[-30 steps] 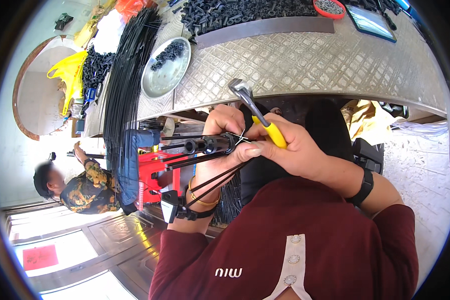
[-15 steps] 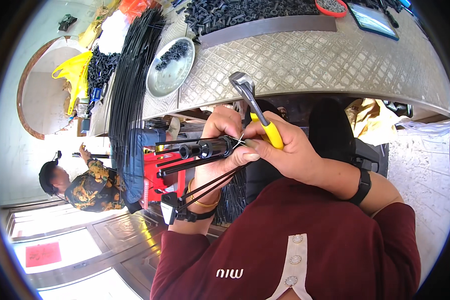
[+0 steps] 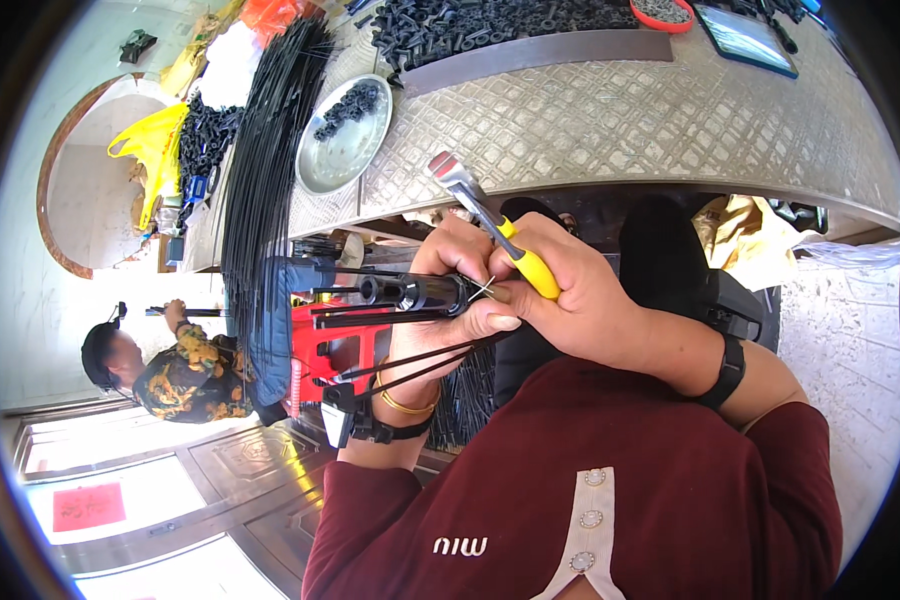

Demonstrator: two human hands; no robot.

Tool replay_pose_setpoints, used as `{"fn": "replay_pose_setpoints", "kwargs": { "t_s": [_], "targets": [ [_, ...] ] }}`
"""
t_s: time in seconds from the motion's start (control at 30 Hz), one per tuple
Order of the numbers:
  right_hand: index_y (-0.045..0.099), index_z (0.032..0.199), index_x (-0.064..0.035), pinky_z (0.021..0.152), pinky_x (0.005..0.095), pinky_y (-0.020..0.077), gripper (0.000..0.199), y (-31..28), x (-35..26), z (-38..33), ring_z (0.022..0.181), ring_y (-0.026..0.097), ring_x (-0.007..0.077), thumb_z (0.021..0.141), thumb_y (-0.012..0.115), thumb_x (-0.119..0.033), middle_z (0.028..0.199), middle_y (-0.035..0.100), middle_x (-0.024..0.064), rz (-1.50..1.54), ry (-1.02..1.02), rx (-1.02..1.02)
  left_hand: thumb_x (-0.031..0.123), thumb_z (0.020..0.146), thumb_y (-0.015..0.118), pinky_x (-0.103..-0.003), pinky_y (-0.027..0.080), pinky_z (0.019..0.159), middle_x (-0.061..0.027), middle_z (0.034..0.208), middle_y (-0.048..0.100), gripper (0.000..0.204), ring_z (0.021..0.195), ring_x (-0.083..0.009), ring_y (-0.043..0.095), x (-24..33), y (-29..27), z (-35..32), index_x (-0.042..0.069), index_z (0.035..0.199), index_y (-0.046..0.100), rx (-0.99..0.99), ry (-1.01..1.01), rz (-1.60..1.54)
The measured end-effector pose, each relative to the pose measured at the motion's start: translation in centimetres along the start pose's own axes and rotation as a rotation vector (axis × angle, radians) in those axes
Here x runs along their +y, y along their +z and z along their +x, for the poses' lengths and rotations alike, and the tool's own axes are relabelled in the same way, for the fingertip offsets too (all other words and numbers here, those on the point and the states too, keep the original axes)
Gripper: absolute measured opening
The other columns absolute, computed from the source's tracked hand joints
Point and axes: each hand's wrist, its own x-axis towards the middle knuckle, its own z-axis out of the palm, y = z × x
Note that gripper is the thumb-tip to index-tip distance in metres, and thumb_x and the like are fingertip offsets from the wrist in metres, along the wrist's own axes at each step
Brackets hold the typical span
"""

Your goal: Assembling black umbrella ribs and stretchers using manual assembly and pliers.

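Note:
My left hand (image 3: 455, 248) is closed around a black tubular umbrella runner (image 3: 425, 293) with thin black ribs (image 3: 360, 320) spreading from it to the left. Close against it, my right hand (image 3: 585, 290) has its fingers pinched at the runner's right end, where a thin silvery wire (image 3: 487, 286) crosses itself. Tucked in that same hand are pincers with yellow grips (image 3: 537, 274), their metal head pointing up and left. The fingertips partly hide the wire ends.
A workbench (image 3: 610, 130) runs across the far side. On it lie a metal dish (image 3: 340, 165) of small black parts, a long bundle of black rods (image 3: 260, 170), heaped black parts (image 3: 490, 30) and a red bowl (image 3: 662, 14). Another person (image 3: 185, 375) works at left.
The pincers' head has swung to the left in my right hand. The ribs have shifted slightly, and both hands stay together at the wire.

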Motion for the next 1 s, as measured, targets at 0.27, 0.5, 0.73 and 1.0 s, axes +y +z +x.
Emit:
{"fn": "replay_pose_setpoints", "kwargs": {
  "t_s": [0.27, 0.5, 0.73, 1.0],
  "targets": [
    [0.052, 0.099, -0.0027, 0.082, 0.041, 0.0443, 0.025, 0.3, 0.5, -0.3, 0.092, 0.053, 0.0388, 0.079, 0.065, -0.008, 0.095, 0.051, 0.0174, -0.062, -0.072, -0.024, 0.017, 0.069, 0.08, -0.031, 0.04, 0.082, -0.0032, 0.089, 0.049, 0.035, 0.086, -0.0151, 0.048, 0.1, -0.8, -0.1, 0.007, 0.083, 0.05, -0.068, -0.027, -0.018],
    [0.053, 0.096, -0.0034, 0.071, 0.0389, 0.0436, 0.024, 0.1, 0.2, 0.1, 0.081, 0.052, 0.034, 0.076, 0.066, -0.007, 0.089, 0.051, 0.0146, -0.051, -0.09, -0.088, 0.011, 0.068, 0.08, -0.03, 0.039, 0.081, -0.0034, 0.087, 0.049, 0.034, 0.087, -0.0151, 0.048, 0.8, -0.5, -0.9, 0.007, 0.082, 0.049, -0.046, -0.035, 0.015],
    [0.054, 0.089, -0.0034, 0.072, 0.0384, 0.0432, 0.017, 0.1, -0.1, -0.2, 0.079, 0.052, 0.032, 0.076, 0.064, -0.004, 0.085, 0.051, 0.0128, 0.066, -0.066, -0.087, 0.009, 0.07, 0.079, -0.029, 0.038, 0.079, -0.0007, 0.083, 0.044, 0.032, 0.079, -0.0139, 0.045, 0.5, -0.4, -0.9, 0.009, 0.079, 0.048, -0.063, 0.004, 0.027],
    [0.058, 0.087, -0.0032, 0.069, 0.028, 0.0412, 0.01, 0.2, 0.2, -0.4, 0.075, 0.051, 0.0176, 0.083, 0.063, -0.011, 0.081, 0.049, 0.005, 0.059, -0.039, -0.047, 0.012, 0.068, 0.08, -0.029, 0.036, 0.078, -0.0007, 0.081, 0.044, 0.031, 0.08, -0.0145, 0.043, 0.2, -1.0, -0.5, 0.009, 0.078, 0.05, -0.045, -0.02, 0.053]
  ]
}}
